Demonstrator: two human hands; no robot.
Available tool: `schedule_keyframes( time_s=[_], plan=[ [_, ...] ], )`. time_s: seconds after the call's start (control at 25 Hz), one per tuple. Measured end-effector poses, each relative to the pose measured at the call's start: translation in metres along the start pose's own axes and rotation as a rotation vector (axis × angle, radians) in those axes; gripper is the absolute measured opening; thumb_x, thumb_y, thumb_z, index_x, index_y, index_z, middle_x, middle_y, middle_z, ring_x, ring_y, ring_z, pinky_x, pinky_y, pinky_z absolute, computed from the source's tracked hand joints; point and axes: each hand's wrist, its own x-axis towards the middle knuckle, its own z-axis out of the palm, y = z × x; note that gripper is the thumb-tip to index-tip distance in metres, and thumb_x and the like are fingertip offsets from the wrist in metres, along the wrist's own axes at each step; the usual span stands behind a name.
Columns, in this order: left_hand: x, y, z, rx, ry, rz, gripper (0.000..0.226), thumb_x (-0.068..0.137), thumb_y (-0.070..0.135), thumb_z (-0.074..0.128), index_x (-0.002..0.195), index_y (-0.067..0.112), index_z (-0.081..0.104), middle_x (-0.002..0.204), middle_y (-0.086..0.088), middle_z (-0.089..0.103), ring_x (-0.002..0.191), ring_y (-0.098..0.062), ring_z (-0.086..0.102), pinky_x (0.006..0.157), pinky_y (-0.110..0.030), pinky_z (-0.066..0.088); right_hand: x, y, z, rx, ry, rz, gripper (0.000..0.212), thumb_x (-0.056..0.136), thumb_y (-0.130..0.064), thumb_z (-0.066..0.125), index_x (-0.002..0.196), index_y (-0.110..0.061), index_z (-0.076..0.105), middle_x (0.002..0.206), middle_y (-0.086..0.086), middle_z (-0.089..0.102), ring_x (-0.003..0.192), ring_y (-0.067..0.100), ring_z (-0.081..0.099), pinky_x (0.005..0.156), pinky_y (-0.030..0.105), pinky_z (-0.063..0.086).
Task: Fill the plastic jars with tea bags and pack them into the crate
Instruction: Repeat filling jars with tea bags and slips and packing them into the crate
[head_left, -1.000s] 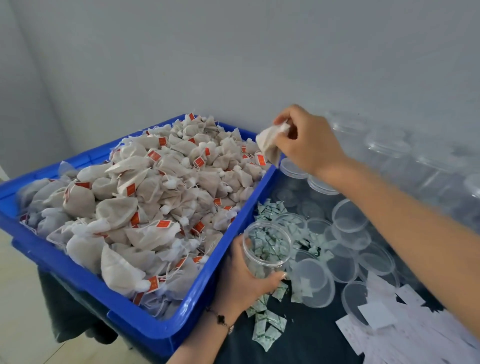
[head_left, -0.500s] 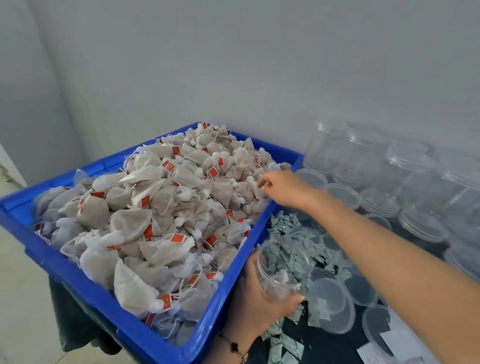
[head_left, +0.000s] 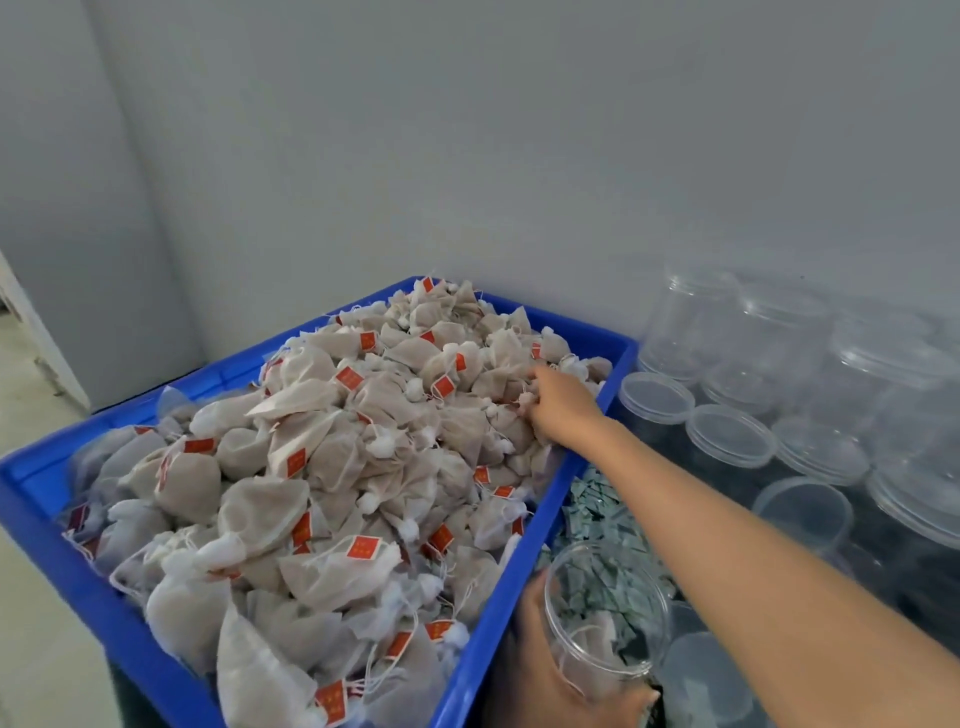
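Over blue crate (head_left: 524, 561), right hand (head_left: 558, 410) grasps tea bags (head_left: 311, 467); left hand (head_left: 540, 670) grips jar (head_left: 605, 618).

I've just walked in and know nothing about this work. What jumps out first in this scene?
A big blue crate on the left, heaped with pale tea bags bearing red tags. The right hand reaches into the heap near its far right corner, while the left hand grips a clear plastic jar beside the crate's near right edge. Rows of empty clear jars crowd the right side.
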Motion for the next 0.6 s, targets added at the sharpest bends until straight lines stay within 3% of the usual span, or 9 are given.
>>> schedule_keyframes(
  time_s=[0.12,0.24,0.32,0.4,0.48,0.56,0.6],
  plan=[
    [-0.003,-0.003,0.007,-0.078,0.195,0.145,0.104,0.045,0.061,0.077,0.134,0.034,0.031,0.138,0.009,0.046,0.127,-0.004,0.046,0.101,-0.030,0.045,-0.026,0.003,-0.035,0.110,0.089,-0.026,0.032,0.095,-0.015,0.048,0.126,-0.013,0.055,0.124,0.005,0.060,0.106,0.018,0.056,0.087,0.030,0.046],
    [-0.009,0.003,0.007,-0.079,0.185,0.155,0.101,0.042,0.058,0.081,0.129,0.042,0.030,0.132,0.016,0.047,0.123,0.002,0.046,0.099,-0.027,0.046,-0.063,0.005,-0.077,0.238,0.184,-0.067,0.011,0.088,-0.012,0.056,0.094,-0.020,0.061,0.090,-0.007,0.063,0.082,0.013,0.059,0.075,0.032,0.053],
    [-0.007,-0.002,0.004,-0.064,0.185,0.149,0.100,0.042,0.061,0.080,0.126,0.046,0.028,0.131,0.018,0.046,0.122,0.005,0.044,0.102,-0.026,0.044,-0.094,-0.001,-0.098,0.336,0.156,-0.099,0.016,0.082,-0.005,0.059,0.079,-0.020,0.058,0.076,-0.008,0.060,0.069,0.016,0.063,0.067,0.036,0.058],
    [-0.006,-0.002,0.004,-0.056,0.167,0.132,0.099,0.043,0.063,0.079,0.125,0.049,0.026,0.131,0.020,0.044,0.122,0.005,0.043,0.103,-0.027,0.043,-0.128,-0.007,-0.108,0.307,-0.003,-0.149,0.021,0.079,-0.003,0.060,0.075,-0.023,0.058,0.071,-0.007,0.060,0.059,0.009,0.064,0.056,0.028,0.057],
    [-0.006,-0.002,0.004,-0.025,0.147,0.124,0.102,0.044,0.066,0.078,0.128,0.046,0.024,0.132,0.018,0.044,0.122,0.002,0.045,0.103,-0.030,0.044,-0.156,-0.012,-0.104,0.146,-0.277,-0.176,0.016,0.078,-0.010,0.062,0.078,-0.026,0.060,0.074,-0.006,0.063,0.057,-0.002,0.061,0.052,0.016,0.050],
    [-0.005,-0.006,0.004,-0.011,0.151,0.135,0.105,0.046,0.067,0.077,0.133,0.040,0.026,0.131,0.016,0.045,0.121,0.000,0.047,0.102,-0.031,0.044,-0.169,-0.017,-0.090,-0.082,-0.462,-0.233,0.004,0.079,-0.029,0.065,0.082,-0.030,0.062,0.082,-0.012,0.066,0.069,-0.006,0.060,0.061,0.016,0.050],
    [-0.004,-0.007,0.004,-0.017,0.152,0.139,0.103,0.046,0.067,0.077,0.132,0.044,0.025,0.130,0.020,0.045,0.120,0.004,0.046,0.101,-0.027,0.044,-0.166,-0.019,-0.082,-0.147,-0.434,-0.277,0.006,0.081,-0.036,0.064,0.083,-0.031,0.063,0.084,-0.015,0.065,0.074,-0.005,0.060,0.067,0.018,0.051]
  ],
)
